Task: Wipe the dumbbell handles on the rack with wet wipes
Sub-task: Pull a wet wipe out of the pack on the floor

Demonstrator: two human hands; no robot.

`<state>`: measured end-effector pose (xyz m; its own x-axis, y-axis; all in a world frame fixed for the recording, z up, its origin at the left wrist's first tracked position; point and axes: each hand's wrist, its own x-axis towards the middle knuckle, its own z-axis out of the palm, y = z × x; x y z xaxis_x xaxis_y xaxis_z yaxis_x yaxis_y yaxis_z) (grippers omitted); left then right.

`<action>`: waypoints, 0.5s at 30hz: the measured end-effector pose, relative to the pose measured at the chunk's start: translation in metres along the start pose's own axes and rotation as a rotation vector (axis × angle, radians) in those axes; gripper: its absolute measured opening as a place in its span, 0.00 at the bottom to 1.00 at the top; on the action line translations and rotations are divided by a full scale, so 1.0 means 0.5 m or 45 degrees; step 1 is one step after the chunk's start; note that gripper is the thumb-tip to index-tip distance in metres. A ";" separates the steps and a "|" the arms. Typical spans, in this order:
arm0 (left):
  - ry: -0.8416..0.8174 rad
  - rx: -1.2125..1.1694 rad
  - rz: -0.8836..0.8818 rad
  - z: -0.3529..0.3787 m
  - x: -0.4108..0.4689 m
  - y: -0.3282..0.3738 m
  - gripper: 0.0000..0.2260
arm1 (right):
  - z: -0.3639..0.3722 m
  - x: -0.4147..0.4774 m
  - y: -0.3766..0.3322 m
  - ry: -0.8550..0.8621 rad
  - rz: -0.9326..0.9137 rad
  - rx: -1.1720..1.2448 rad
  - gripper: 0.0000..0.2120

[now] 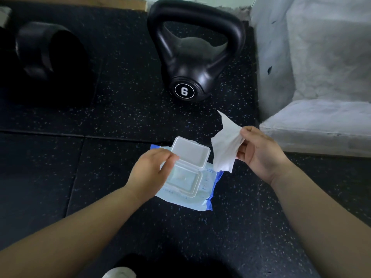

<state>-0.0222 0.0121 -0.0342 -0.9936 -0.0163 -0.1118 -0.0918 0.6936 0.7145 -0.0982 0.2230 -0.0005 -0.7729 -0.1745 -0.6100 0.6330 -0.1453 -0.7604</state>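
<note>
The pack [202, 199] of wipes lies on the speckled black floor [120, 117] at the centre, its clear lid [190, 153] flipped open toward 12 o'clock. The left hand [148, 173] rests on the pack from 8 o'clock, fingers curled at the lid's left edge. At 3 o'clock of the pack, the right hand [259, 153] pinches a white wipe [224, 149] clear of the floor. A kettlebell [192, 63] marked 6 lies at 12 o'clock, and a white wall [321, 57] stands at 2.

Right hand [259, 155] pinches wipe [225, 149]; left hand [149, 173] holds pack [202, 201].
</note>
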 end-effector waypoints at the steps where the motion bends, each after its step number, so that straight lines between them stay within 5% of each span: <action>1: -0.034 -0.185 -0.207 -0.013 0.007 0.024 0.13 | 0.003 -0.010 -0.009 -0.025 -0.028 0.011 0.10; 3: -0.162 -0.528 -0.471 -0.040 0.012 0.071 0.08 | 0.012 -0.042 -0.028 -0.056 -0.059 0.036 0.08; 8: -0.452 -0.887 -0.579 -0.117 -0.028 0.241 0.22 | 0.060 -0.174 -0.082 -0.026 0.004 0.009 0.12; 11: -0.295 -0.934 -0.646 -0.178 -0.052 0.344 0.06 | 0.088 -0.272 -0.142 -0.128 -0.017 -0.052 0.07; 15: -0.134 -0.907 -0.661 -0.305 -0.088 0.484 0.07 | 0.126 -0.408 -0.265 -0.077 0.047 0.111 0.19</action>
<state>-0.0105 0.0707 0.2490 -0.8074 -0.1136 -0.5790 -0.5831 0.0036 0.8124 -0.0214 0.2164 0.2386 -0.7464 -0.2397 -0.6208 0.6647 -0.2213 -0.7136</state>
